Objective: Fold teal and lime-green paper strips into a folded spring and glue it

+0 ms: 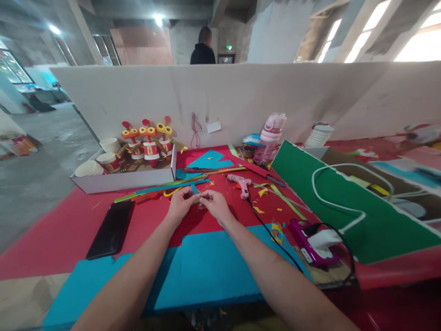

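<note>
My left hand [181, 203] and my right hand [216, 204] meet over the red table covering, fingertips pinched together. Between them is a small blue paper strip [195, 188], its short end showing above the fingers. Some green also shows at the fingertips, too small to make out. Just right of my right hand lies a pink hot glue gun [240, 183] with a black cord. Long blue, green and yellow paper strips [165, 186] lie behind my left hand, along with yellow-handled scissors [172, 191], partly hidden.
A white box [131, 182] at the back left holds paper cups and several cup figures [150, 149]. A black phone [110, 230] lies left. Blue paper [210, 271] is under my forearms. On the right are a purple power strip [312, 246], a green board [330, 202] and a pink bottle [270, 138].
</note>
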Demonstrator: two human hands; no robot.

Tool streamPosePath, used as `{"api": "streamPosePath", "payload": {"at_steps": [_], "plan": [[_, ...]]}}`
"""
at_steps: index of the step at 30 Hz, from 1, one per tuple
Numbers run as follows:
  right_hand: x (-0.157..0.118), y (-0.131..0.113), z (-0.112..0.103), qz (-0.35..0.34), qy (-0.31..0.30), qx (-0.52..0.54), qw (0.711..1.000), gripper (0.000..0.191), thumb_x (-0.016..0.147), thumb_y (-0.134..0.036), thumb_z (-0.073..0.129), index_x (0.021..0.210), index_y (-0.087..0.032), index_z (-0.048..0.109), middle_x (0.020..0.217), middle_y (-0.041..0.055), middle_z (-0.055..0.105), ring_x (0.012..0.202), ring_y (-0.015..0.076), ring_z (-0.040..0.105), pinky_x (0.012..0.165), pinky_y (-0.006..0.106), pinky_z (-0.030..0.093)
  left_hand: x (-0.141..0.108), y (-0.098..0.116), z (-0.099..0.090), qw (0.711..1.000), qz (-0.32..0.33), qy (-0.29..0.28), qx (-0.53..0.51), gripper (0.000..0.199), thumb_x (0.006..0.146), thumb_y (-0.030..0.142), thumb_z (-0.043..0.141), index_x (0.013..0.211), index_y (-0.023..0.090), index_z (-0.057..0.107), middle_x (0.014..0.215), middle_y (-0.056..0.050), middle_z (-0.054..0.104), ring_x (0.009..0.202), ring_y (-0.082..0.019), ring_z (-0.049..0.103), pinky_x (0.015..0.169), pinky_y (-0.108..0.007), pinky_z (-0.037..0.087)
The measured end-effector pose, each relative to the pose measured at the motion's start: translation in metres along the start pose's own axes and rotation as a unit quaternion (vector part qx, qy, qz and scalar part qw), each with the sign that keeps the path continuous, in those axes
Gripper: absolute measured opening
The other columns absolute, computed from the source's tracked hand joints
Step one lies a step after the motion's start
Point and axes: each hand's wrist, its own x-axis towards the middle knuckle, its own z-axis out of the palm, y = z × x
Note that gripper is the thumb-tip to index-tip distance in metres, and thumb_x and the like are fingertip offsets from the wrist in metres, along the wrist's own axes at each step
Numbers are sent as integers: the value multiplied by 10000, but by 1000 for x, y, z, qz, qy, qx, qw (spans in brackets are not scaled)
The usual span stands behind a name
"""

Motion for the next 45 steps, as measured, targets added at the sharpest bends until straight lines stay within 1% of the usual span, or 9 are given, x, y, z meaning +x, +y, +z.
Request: {"api": "streamPosePath", "payload": {"at_steps": [6,12,16,18,21,24,26,32,45], "plan": [[-2,-2,2,26,-13,-5,1000,174,601,-291,712,678,-172,611,500,-38,593,468,114,578,513,258,514,0,-2,0,998,-4,40,42,235,675,381,677,594,170,614,513,34,513,517,-104,429,516,-227,325],[-5,-9,0,63,-28,-34,997,184,619,-310,712,684,-164,619,494,-19,604,461,118,588,436,207,459,4,1,-8,994,-35,101,-22,234,666,387,680,709,158,664,564,5,582,548,-115,495,556,-230,391],[-3,-8,-3,62,11,28,998,257,580,-338,750,731,-163,635,545,-20,627,492,116,596,472,216,474,7,-1,-12,987,-31,142,-68,232,681,373,666,725,148,635,559,12,565,532,-104,491,552,-224,397],[0,-7,-4,45,40,84,995,284,559,-334,767,755,-165,652,604,-22,646,528,103,601,540,221,495,7,-3,-11,989,-35,115,-86,211,687,353,661,728,151,617,547,21,548,512,-97,477,536,-218,387],[4,-6,-4,34,67,143,987,285,548,-314,781,767,-168,670,613,-32,639,550,90,593,614,229,508,4,-2,-7,994,-51,24,-95,195,670,308,679,769,153,616,585,18,564,532,-98,491,540,-216,392],[4,-5,-3,35,68,179,981,286,543,-306,791,760,-167,668,601,-33,632,571,97,595,680,266,523,-1,2,-1,988,-59,-79,-120,239,664,299,698,833,157,606,680,3,604,605,-111,531,582,-224,418],[3,-5,-1,39,59,189,979,298,541,-312,795,761,-163,660,625,-21,649,597,109,612,714,291,527,-3,3,1,984,-60,-106,-133,255,675,318,700,840,161,588,708,1,612,621,-112,538,588,-226,420],[0,-2,1,56,20,152,987,343,538,-330,796,790,-159,638,636,-10,654,608,124,629,683,299,536,-2,0,0,992,-54,-46,-109,235,698,354,681,732,163,550,628,18,580,573,-106,520,561,-221,397],[2,-7,-1,50,45,129,989,318,530,-317,797,702,-160,580,617,-11,648,589,131,646,662,282,544,-1,2,1,989,-48,-44,-133,227,720,361,660,775,157,577,646,8,570,575,-104,514,553,-225,415]]}}
